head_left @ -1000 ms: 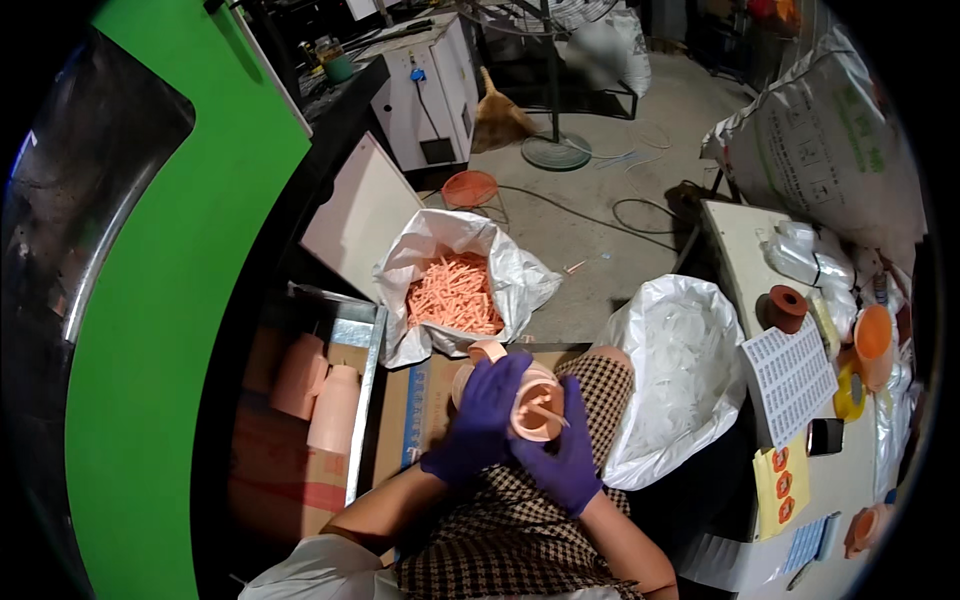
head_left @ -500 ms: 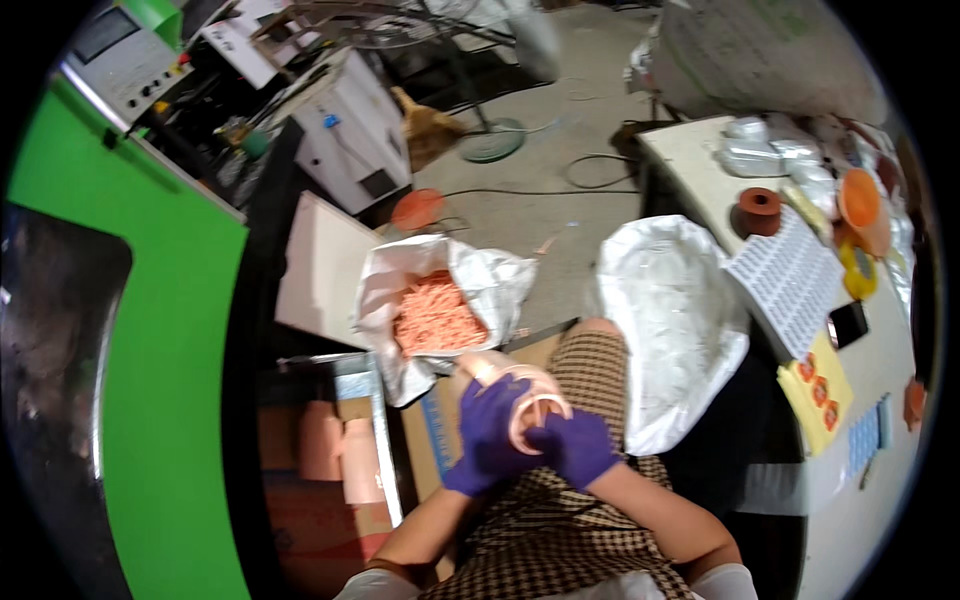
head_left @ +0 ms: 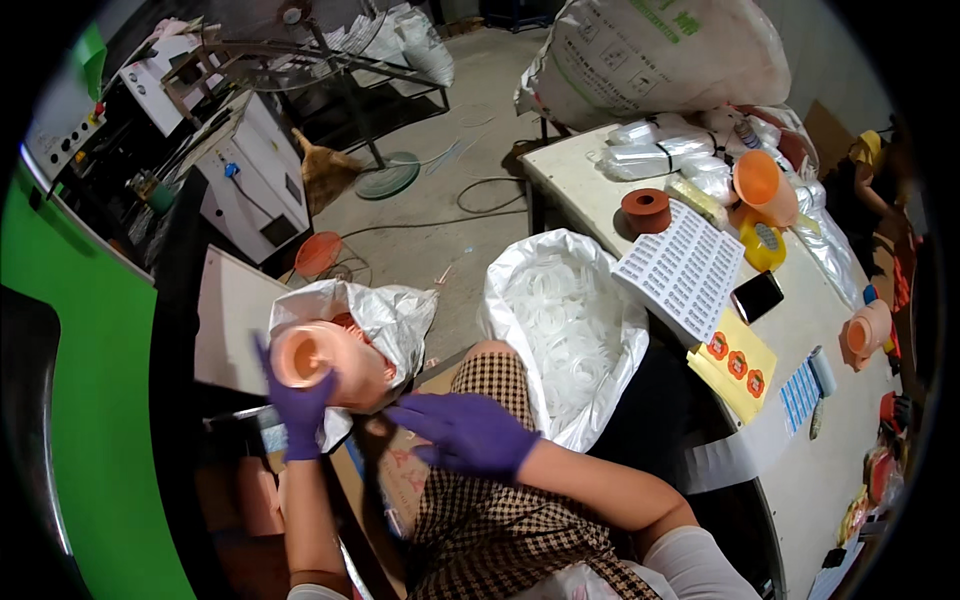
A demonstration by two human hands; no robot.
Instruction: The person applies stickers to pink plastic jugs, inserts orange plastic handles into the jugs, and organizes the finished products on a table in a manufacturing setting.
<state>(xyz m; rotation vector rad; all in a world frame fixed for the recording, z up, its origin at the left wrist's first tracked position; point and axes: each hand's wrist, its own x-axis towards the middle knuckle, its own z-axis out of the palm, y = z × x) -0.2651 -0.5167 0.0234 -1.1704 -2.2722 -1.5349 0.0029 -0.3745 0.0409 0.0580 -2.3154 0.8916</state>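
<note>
My left hand (head_left: 298, 410), in a purple glove, is wrapped round a peach-coloured hollow plastic container (head_left: 345, 370), its round open mouth tilted up toward me. The container is in front of a white sack (head_left: 400, 315) and hides much of the orange-pink scraps (head_left: 350, 325) in it. My right hand (head_left: 465, 430), gloved alike, has its fingers stretched out toward the container's lower end. No object shows in it. Below my left wrist, another peach container (head_left: 260, 495) lies in a box, partly hidden.
A white bag (head_left: 495, 300) of translucent plastic rings stands beside my right knee. The table (head_left: 650, 440) at right bears a label sheet (head_left: 685, 260), a phone (head_left: 757, 296), an orange cup-like piece (head_left: 765, 185) and tape. A green machine panel (head_left: 90, 400) stands at left.
My hands have separated. The left has carried the container left and turned its mouth upward; the right has let go, fingers extended. The view has swung toward the right.
</note>
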